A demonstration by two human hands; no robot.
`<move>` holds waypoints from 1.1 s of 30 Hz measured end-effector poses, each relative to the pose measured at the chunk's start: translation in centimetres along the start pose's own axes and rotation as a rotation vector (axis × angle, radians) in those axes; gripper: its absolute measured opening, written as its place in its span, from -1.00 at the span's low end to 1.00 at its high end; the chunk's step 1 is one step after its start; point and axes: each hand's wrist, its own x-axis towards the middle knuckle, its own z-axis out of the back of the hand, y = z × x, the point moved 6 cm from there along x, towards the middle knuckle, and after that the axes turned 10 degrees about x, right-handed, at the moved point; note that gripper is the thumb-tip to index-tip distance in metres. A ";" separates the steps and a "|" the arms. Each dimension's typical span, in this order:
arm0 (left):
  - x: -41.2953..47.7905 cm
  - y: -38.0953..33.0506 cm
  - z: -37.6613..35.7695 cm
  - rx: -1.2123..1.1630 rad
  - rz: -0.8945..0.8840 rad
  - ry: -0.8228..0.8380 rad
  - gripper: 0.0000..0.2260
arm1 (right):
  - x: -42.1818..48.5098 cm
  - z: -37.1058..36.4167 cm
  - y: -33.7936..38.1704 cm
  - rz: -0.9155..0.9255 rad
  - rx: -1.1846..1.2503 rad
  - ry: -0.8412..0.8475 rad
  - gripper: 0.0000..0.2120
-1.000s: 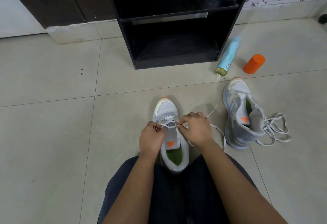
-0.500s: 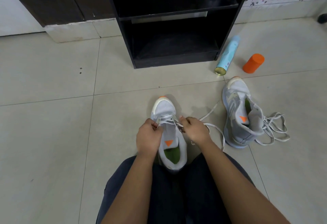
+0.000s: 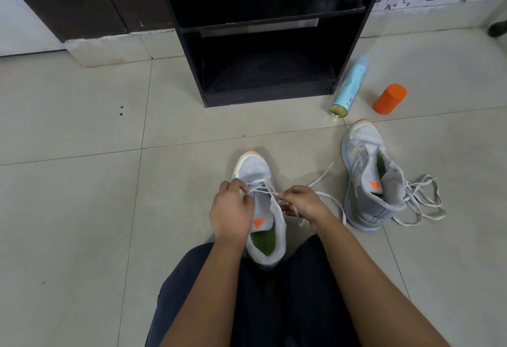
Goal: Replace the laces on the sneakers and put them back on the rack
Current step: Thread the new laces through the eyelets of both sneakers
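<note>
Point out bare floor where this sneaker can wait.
Free: pale tiles left of the grey sneaker being laced, up to the black rack. Crowded right: second grey sneaker, loose white laces, light-blue spray can, orange cylinder.

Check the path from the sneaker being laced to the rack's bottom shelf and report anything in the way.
Nothing visible blocks it: bare tile lies between the sneaker and the black rack. The spray can and orange cap lie right of the rack, off the path. The bottom shelf is dark; nothing shows on it.
</note>
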 end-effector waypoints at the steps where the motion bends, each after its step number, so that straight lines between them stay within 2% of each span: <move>1: -0.3 -0.8 0.1 0.028 -0.029 -0.010 -0.92 | 0.0 0.0 0.0 0.003 0.003 -0.001 -0.76; 4: -1.2 -2.7 -0.2 0.078 -0.086 0.007 -0.73 | 0.2 0.1 -0.2 -0.006 0.017 -0.009 -0.75; 9: -0.9 -2.4 -1.2 0.053 -0.064 0.111 -0.83 | 0.2 0.2 -0.2 -0.022 0.060 0.024 -0.80; 12: -0.8 -2.0 -1.2 0.010 -0.031 0.118 -0.84 | 0.0 0.1 -0.2 -0.037 0.091 0.065 -0.79; 16: -0.8 -1.9 -1.2 -0.035 -0.044 0.097 -0.79 | 0.4 1.1 -0.6 -0.091 -0.085 -0.019 -0.76; 18: -0.5 -1.4 -0.8 -0.119 -0.033 0.044 -0.76 | 0.9 1.6 -0.1 0.014 -0.354 -0.074 -0.88; 20: -0.1 -0.4 -0.6 -0.203 0.001 -0.003 -0.76 | 1.0 0.8 0.4 0.097 -0.475 -0.017 -0.75; 23: 0.5 1.0 -0.8 -0.293 0.069 -0.016 -0.82 | 1.0 -0.7 0.6 0.142 -0.500 0.057 -0.77; 25: 0.9 1.4 -1.0 -0.335 0.085 -0.010 -0.86 | 1.1 -0.6 0.6 0.160 -0.562 0.038 -0.78; 29: 1.1 1.3 -1.3 -0.381 0.074 -0.006 -0.88 | 1.2 0.2 0.8 0.220 -0.531 -0.002 -0.86; 31: 1.1 0.7 -1.2 -0.400 0.006 -0.007 -0.86 | 0.6 0.8 1.9 0.292 -0.482 -0.111 -0.91; 33: 1.1 -0.5 -1.3 -0.431 -0.145 0.018 -0.75 | -0.4 1.0 3.4 0.393 -0.389 -0.167 -0.84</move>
